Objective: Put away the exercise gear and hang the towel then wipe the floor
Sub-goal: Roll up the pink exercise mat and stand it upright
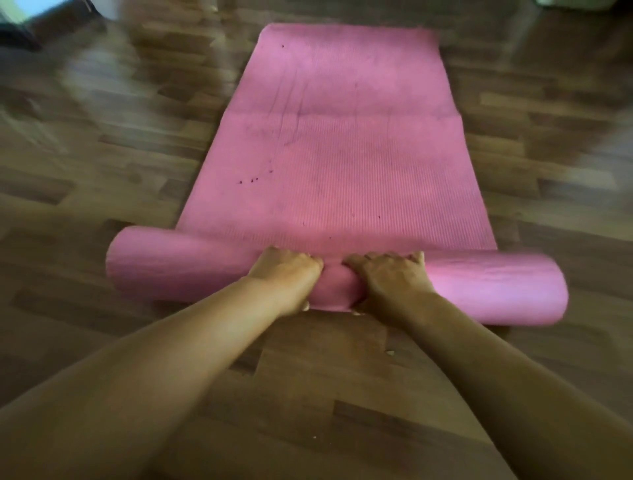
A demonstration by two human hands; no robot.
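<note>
no readable text, no labels, no brands, no numbers, no signs anywhere

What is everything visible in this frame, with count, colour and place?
pink ribbed foam exercise mat: one, pink with small dark specks, lying lengthwise on the floor, near end rolled into a cylinder across the frame
brown wood-plank floor: one, brown, under everything, blurred at the edges
dark blurred object: one, dark, top left corner, too blurred to identify
pale blurred object: one, pale, top right edge, unidentifiable
left hand: one, gripping the roll's middle
right hand: one, gripping the roll beside the left
</note>
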